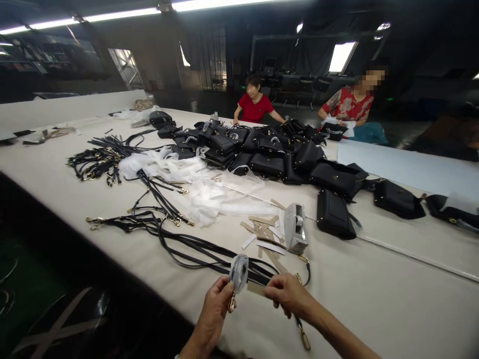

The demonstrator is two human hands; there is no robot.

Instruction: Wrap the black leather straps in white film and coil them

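Between the thumb and fingers of my left hand [214, 308] is a coiled strap [239, 273] wrapped in whitish film, its gold clasp [232, 303] hanging below. My right hand [291, 295] pinches one end of a beige paper strip [256, 288], whose other end lies close to the coil. Long black straps [187, 244] with gold clasps stretch across the table behind both hands; some clasp ends show beside and below my right hand. Just beyond, loose beige and white strips [265, 230] lie scattered next to a grey tape dispenser [296, 228].
Black bags [267, 164] are heaped along the middle of the pale table [404, 289]. White wrapping film [209, 199] and another strap bundle [95, 162] lie at left. Across the table are two people in red tops [256, 108]; one handles a black bag [333, 130].
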